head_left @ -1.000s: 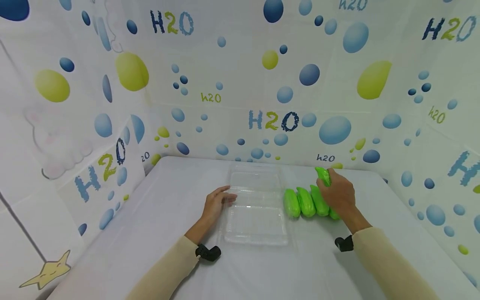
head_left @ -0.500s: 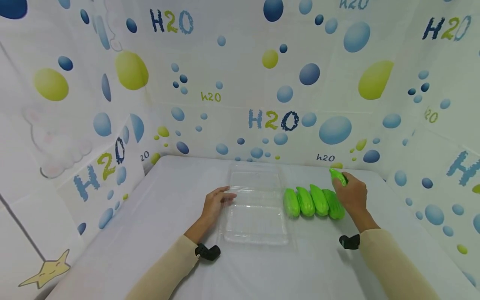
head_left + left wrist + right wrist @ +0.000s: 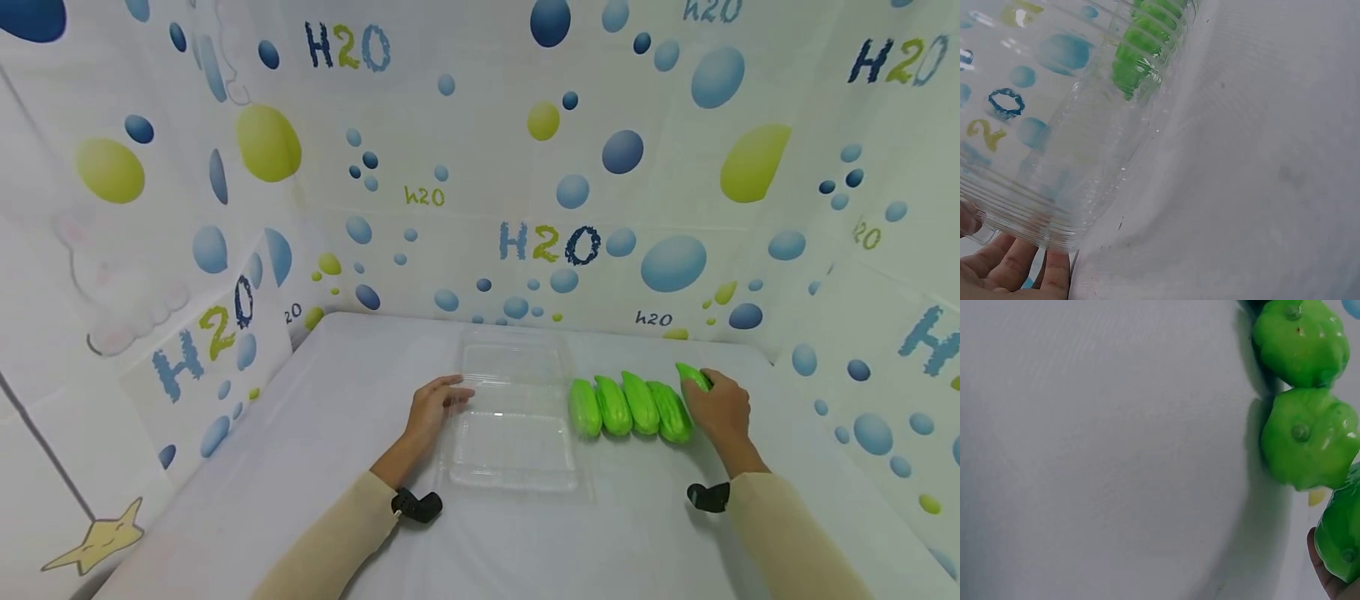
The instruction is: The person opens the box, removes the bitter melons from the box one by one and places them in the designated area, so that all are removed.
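Note:
A clear plastic clamshell box [image 3: 513, 482] lies opened out flat on the white-covered table. At its left side, near the fold, my left hand [image 3: 431, 414] holds the edge; the left wrist view shows fingertips [image 3: 1013, 262] against the box's ribbed wall. Several bright green bitter gourds [image 3: 640, 402] lie side by side to the right of the box. My right hand [image 3: 722, 410] grips another bitter gourd [image 3: 690, 375] at the row's right end. In the right wrist view this held gourd [image 3: 1340, 534] appears at the lower right corner, close to the neighbouring gourd [image 3: 1305, 434].
The white tablecloth [image 3: 630, 542] covers the table. Behind and at both sides stands a white curtain [image 3: 480, 125] printed with blue and green drops. Black wrist cameras are strapped on both wrists, over beige sleeves [image 3: 787, 533].
My right hand has carried its bitter gourd to the right and down, from above the row to its right end. The left hand and the box have stayed in place.

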A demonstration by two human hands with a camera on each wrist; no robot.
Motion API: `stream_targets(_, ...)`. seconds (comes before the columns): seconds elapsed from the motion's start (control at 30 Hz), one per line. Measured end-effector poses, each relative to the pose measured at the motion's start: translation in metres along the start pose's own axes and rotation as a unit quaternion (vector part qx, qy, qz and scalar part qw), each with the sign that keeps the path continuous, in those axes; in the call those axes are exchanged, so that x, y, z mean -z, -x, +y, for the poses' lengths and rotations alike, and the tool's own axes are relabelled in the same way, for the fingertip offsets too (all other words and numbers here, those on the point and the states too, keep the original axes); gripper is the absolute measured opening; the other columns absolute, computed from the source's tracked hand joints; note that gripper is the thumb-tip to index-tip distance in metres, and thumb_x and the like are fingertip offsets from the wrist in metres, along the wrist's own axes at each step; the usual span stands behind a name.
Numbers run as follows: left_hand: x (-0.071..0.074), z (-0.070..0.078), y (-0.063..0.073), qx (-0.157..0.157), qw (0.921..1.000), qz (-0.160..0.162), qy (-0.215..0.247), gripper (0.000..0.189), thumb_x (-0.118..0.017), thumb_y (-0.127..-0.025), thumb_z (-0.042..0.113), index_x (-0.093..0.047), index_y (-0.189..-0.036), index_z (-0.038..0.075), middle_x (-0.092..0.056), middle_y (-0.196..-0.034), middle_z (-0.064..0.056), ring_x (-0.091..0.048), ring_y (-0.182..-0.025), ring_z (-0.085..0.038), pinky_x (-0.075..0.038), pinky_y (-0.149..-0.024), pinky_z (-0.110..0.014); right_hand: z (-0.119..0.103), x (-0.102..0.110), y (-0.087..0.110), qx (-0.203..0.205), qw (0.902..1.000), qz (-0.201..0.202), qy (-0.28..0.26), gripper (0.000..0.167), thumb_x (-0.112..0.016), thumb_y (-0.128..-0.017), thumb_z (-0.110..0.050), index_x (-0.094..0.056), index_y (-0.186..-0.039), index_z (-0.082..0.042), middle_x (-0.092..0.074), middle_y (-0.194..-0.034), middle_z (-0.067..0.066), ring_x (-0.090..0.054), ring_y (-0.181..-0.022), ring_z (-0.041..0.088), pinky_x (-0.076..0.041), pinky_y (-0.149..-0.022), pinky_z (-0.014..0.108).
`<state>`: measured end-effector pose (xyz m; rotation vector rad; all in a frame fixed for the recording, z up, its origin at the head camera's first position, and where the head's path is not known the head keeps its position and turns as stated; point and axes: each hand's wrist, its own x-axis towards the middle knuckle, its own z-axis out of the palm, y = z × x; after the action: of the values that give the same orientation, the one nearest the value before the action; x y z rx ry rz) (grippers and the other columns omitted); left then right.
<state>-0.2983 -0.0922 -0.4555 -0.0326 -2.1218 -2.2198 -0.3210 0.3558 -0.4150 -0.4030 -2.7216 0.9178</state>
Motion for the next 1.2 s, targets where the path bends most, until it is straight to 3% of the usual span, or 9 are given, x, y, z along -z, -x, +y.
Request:
stream_targets(0.47,0.001,-0.004,-0.002,0.000,1.0000,-0.003,-0.004,0.042,-0.038,-0.104,0.010,-0.053,-0.138,-0.009,-0.070,-0.119,-0.025,-0.065,-0.117,-0.037,-0.052,-0.102,-0.041,0.020,-0.011,-0.003,-0.023,0.9988,-0.037,-0.022,0.070,-0.054,-0.100,-0.041,-0.041,-0.149,0.007,-0.039,-0.151,0.035,-0.034,-0.140,0.055,-0.031,-0.113,0.065)
stream_targets(0.87,-0.001,-0.001,0.000,0.005,0.9999,-0.006,-0.011,0.042,-0.038,-0.103,0.010,-0.054,-0.138,-0.007,-0.070,-0.120,-0.024,-0.065,-0.116,-0.035,-0.051,-0.103,-0.043,0.022,-0.011,-0.005,-0.044,0.9960,-0.076,-0.014,0.079,-0.043,-0.103,-0.049,-0.026,-0.155,0.009,-0.028,-0.156,0.036,-0.023,-0.145,0.056,-0.025,-0.117,0.064)
stream_targets(1.2,0.002,0.000,0.000,0.011,0.9994,-0.005,0.034,0.043,-0.045,-0.099,0.007,-0.052,-0.138,-0.010,-0.066,-0.124,-0.028,-0.063,-0.119,-0.036,-0.052,-0.102,-0.039,0.027,-0.010,-0.006,-0.034,0.9969,-0.067,-0.021,0.080,-0.032,-0.105,-0.055,-0.030,-0.153,0.009,-0.038,-0.151,0.036,-0.028,-0.140,0.056,-0.027,-0.114,0.065)
